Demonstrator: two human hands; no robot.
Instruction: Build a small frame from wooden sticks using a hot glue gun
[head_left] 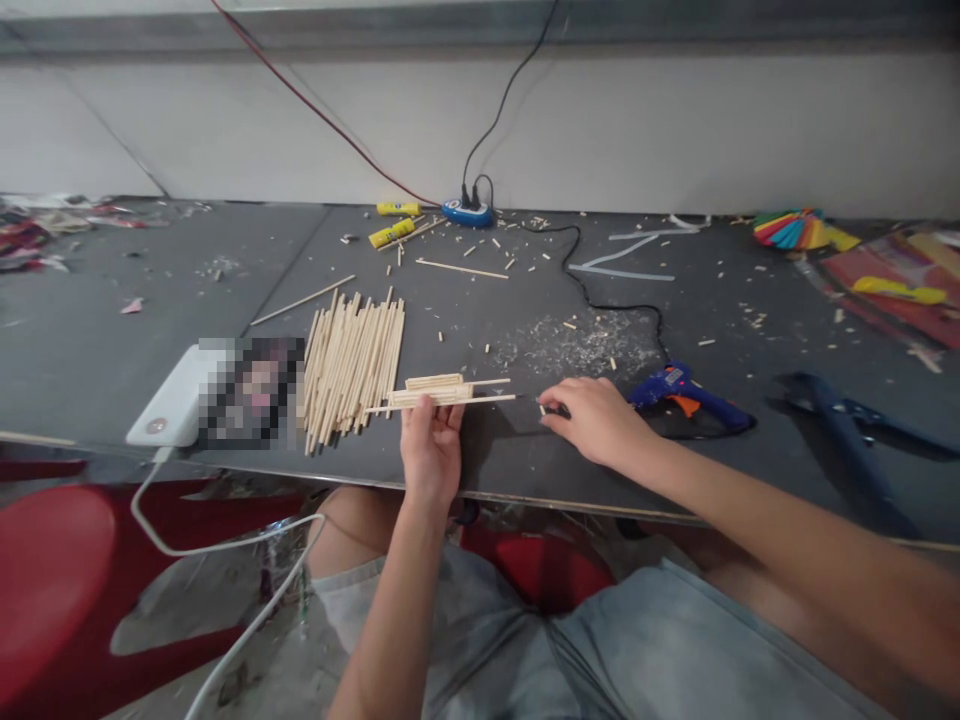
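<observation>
My left hand point(431, 450) is closed around a small frame of wooden sticks point(431, 390), thumb on the near side. Thin stick ends jut out to both sides of this frame. To its right, my right hand point(589, 415) pinches a short cut piece of stick point(543, 409) between thumb and fingertips, apart from the frame. Left of my left hand lies a pile of wooden sticks point(349, 370). A blue hot glue gun point(664, 385) with an orange trigger rests just beyond my right hand.
A white power bank point(176, 395) with a cable and a pixelated item sit left. Far back are a blue power socket point(469, 212) and yellow glue tubes point(392, 234). Dark-handled cutters point(847, 430) lie right. Stick offcuts and clear glue strips point(622, 274) are scattered about.
</observation>
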